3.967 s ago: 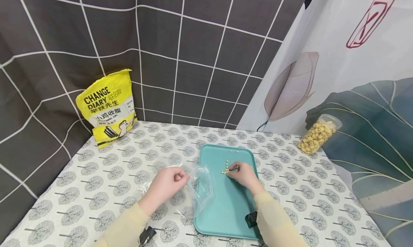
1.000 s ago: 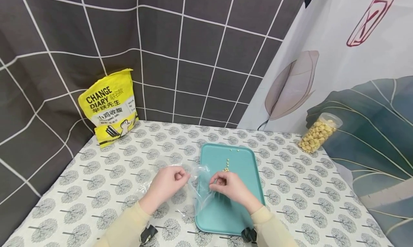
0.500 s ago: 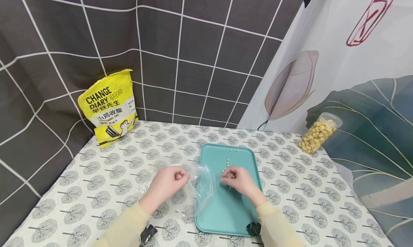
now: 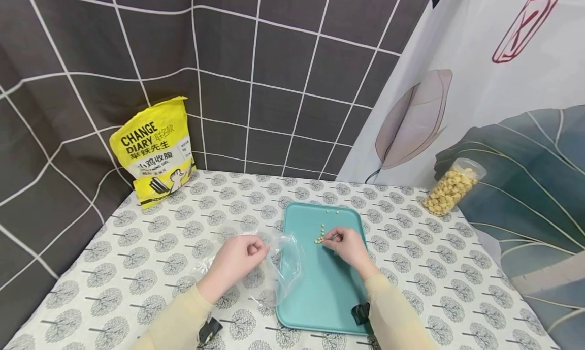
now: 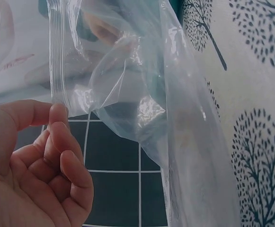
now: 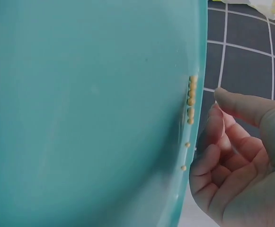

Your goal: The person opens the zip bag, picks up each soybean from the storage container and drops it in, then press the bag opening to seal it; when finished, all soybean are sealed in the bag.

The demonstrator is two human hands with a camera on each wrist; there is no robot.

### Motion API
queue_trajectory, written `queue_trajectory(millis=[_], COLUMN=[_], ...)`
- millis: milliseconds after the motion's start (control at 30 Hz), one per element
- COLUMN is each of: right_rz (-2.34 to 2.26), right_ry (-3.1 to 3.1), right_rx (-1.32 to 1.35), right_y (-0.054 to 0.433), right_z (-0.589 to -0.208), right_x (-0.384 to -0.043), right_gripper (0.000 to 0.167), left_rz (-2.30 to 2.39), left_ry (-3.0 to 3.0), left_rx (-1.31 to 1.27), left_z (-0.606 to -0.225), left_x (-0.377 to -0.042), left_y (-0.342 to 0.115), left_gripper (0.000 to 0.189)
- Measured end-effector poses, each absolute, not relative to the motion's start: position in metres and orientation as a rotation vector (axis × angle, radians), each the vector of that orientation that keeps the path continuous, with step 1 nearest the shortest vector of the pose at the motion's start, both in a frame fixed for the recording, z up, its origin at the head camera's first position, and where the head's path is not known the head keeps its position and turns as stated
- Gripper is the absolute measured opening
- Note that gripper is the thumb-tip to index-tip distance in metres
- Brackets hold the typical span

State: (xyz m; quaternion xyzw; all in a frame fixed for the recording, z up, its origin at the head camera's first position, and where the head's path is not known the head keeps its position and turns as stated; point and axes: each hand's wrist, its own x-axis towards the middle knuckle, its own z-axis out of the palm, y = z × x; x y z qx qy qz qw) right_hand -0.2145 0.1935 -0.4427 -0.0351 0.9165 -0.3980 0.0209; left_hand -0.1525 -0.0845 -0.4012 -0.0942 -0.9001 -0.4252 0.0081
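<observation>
My left hand [image 4: 239,258] pinches the edge of a clear zip-lock bag [image 4: 290,274], whose mouth overhangs the tray's left side. In the left wrist view, thumb and index finger grip the ridged zip strip of this bag [image 5: 128,85]. My right hand [image 4: 348,249] is over the teal tray [image 4: 315,299], fingertips close beside a small cluster of pale yellow, bean-like round pieces [image 4: 318,240]. In the right wrist view these round pieces [image 6: 191,99] line up near the tray's edge, apart from the thumb and bent fingers [image 6: 243,106]; nothing shows between the fingertips.
A yellow snack bag [image 4: 155,152] stands at the back left against a dark gridded curtain [image 4: 283,86]. A clear jar of yellow pieces [image 4: 450,187] stands at the back right. The table has a tree-print cloth [image 4: 402,299]. Two single round pieces lie at the tray's far end.
My right hand went from the cluster to the bag's mouth, then back rightward to the cluster. My left hand stays put with the zip-lock bag.
</observation>
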Motion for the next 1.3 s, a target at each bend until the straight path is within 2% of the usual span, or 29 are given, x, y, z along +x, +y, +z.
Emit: queue_trajectory(millis=[467, 933, 1300], right_rz=[-1.169, -1.007, -1.082], right_ry=[2.768, 2.836, 2.808], right_rx=[0.003, -0.059, -0.059], right_y=[0.191, 0.187, 0.190], right_z=[-0.444, -0.445, -0.442], right_x=[-0.229, -0.229, -0.223], right_gripper=[0.011, 0.008, 0.005], left_rz=[-1.286, -1.300, -1.310], left_ry=[-2.813, -2.806, -2.811], left_rx=[-0.276, -0.282, -0.267], left_z=[-0.403, -0.402, -0.402], left_x=[-0.153, -0.154, -0.153], left_y=[-0.086, -0.083, -0.084], left_gripper=[0.019, 0.019, 0.016])
